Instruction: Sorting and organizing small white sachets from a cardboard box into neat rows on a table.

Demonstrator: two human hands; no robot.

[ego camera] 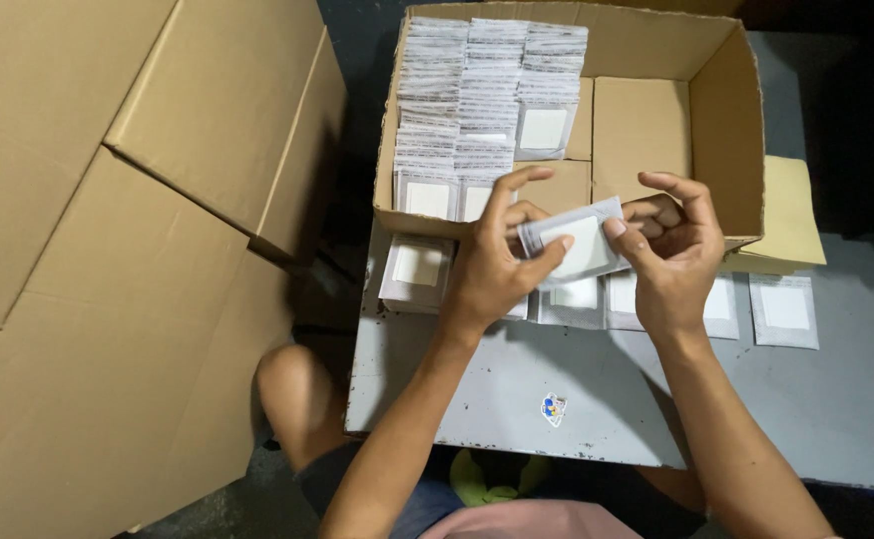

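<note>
Our left hand [492, 260] pinches the left edge of a small flat pouch [579, 245], thumb over its face, fingers behind; our right hand [671, 255] clamps its right edge the same way, so the pouch sits between both hands. It is thin, greyish plastic, rectangular, with a white square centre. Beyond our hands an open cardboard box [726, 130] holds three packed rows of like pouches; below them about six lie flat on the scuffed grey table [477, 389]
</note>
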